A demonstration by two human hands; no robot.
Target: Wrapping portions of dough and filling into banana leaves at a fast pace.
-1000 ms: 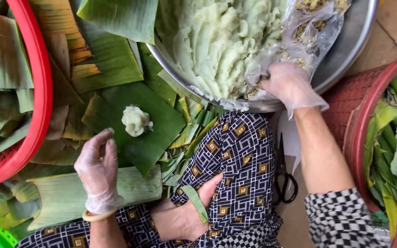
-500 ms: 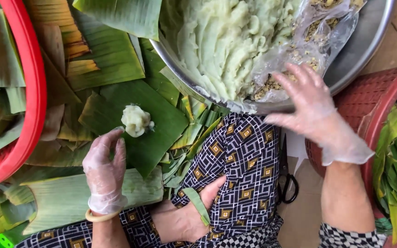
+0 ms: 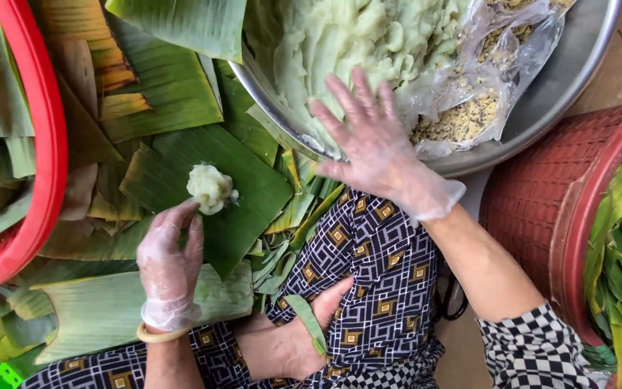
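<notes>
Right hand [image 3: 368,144] is being swung away from the bowl [image 3: 577,79], open and empty. Left hand [image 3: 170,263], also holding nothing, is being touched to the soft, sticky-looking dough lump [image 3: 210,189] at centre-left; probably best scooped gently underneath.

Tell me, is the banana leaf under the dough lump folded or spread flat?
Spread flat: the banana leaf lies open, dough lump uncovered on top.

Bare banana leaf [image 3: 250,191] lies open around the dough lump [image 3: 210,189]; the metal basin [image 3: 541,94] and red basket [image 3: 41,144] hem it in.

right hand [image 3: 368,144] lifted from bag [image 3: 484,79], fingers spread
</notes>
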